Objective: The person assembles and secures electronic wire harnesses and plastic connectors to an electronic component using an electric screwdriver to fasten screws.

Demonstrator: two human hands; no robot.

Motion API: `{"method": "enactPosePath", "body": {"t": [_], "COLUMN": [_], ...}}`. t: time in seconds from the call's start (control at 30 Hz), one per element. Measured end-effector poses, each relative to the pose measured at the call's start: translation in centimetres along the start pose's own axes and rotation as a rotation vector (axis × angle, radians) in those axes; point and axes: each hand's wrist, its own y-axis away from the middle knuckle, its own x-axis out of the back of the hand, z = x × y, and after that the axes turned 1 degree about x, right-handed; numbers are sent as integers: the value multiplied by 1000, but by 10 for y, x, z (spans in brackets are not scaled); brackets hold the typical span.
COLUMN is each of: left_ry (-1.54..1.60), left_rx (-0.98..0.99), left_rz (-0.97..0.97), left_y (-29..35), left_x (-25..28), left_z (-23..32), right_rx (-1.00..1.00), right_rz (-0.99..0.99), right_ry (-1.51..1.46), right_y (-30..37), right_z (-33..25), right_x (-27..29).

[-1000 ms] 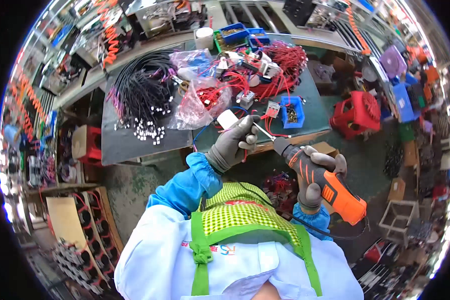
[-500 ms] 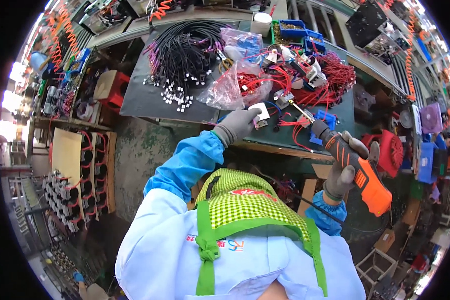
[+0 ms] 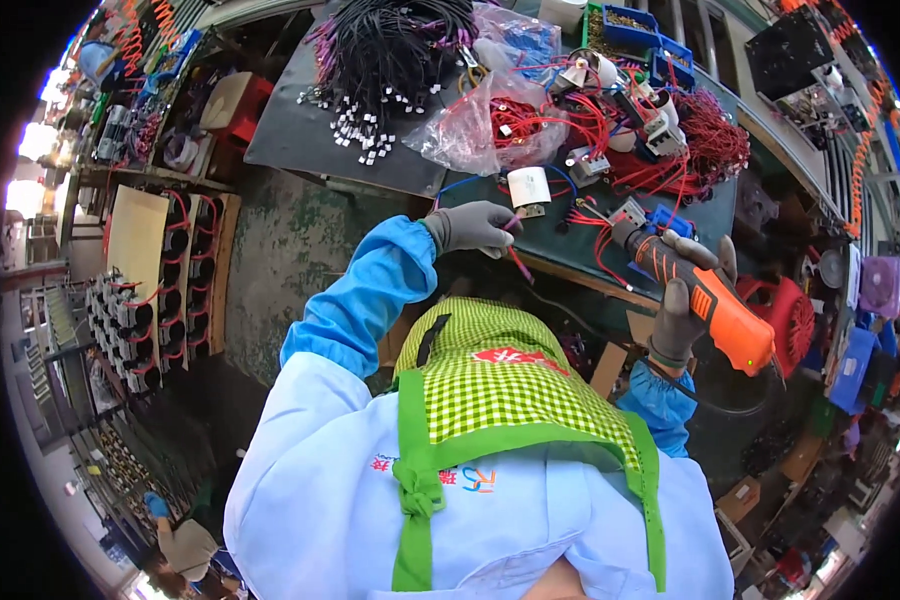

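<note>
My left hand (image 3: 470, 228), in a grey glove, is closed at the table's near edge. Its fingertips pinch a thin purple wire (image 3: 522, 266) whose lower end hangs below them. Just beyond stands a white cylindrical part (image 3: 530, 185) on a small metal base. In its grey glove my right hand (image 3: 678, 320) is wrapped round an orange and black power screwdriver (image 3: 715, 310), which points left over the table. A small grey metal block (image 3: 589, 166) lies apart from the tool, among red wires (image 3: 602, 245). The screwdriver's tip is hard to make out.
Black cables (image 3: 390, 60) with white connectors are heaped at the far left of the table (image 3: 290, 130). A clear plastic bag (image 3: 460, 135) and bundled red wires (image 3: 715, 140) lie farther right. Blue bins (image 3: 630, 22) of small parts stand behind. A red fan-like object (image 3: 790, 320) sits right.
My left hand has left the white part and now pinches a purple wire. The screwdriver has drawn back from the metal block. The whole view has shifted, bringing the table higher.
</note>
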Motion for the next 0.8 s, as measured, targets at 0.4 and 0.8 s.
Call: {"method": "enactPosePath", "body": {"t": [0.4,0.8], "left_ry": [-597,-362], "left_rx": [-121,55], "left_rz": [333,478], "left_y": [-140,-100], "left_x": [-57,-30], "left_z": [6,-9], "right_rx": [-33,-182], "right_rz": [190,129], "right_ry": [244,138], "right_y": [-10,-4], "right_z": [2,29], "right_x": [34,29]}}
